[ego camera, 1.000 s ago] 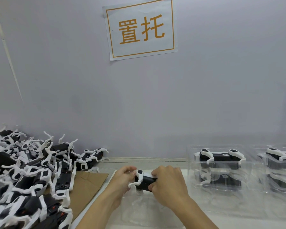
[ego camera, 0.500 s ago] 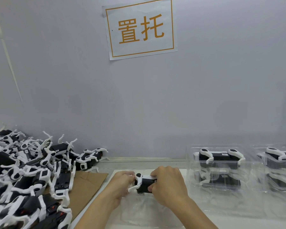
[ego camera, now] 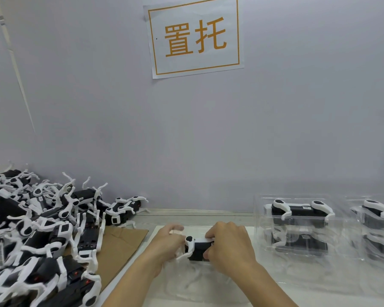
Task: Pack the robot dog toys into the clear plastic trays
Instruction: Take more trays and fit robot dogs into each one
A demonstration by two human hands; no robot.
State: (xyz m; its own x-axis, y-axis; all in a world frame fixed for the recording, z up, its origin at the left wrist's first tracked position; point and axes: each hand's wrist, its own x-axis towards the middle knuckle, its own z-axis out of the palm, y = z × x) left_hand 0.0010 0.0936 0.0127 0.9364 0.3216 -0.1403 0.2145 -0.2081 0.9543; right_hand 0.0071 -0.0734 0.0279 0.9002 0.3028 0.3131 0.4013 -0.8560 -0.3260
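Head view: both hands grasp one black-and-white robot dog toy point(ego camera: 197, 249) between them, left hand point(ego camera: 164, 244) at its white leg, right hand point(ego camera: 230, 247) curled over its body, low over a clear plastic tray point(ego camera: 186, 282).

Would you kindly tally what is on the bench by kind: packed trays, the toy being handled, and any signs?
Packed clear trays with robot dog toys, right side, stacked: 4 visible
Robot dog toy held in both hands: 1
Loose toy pile, left: too tangled to count
Wall sign: 1
Total counted: 6
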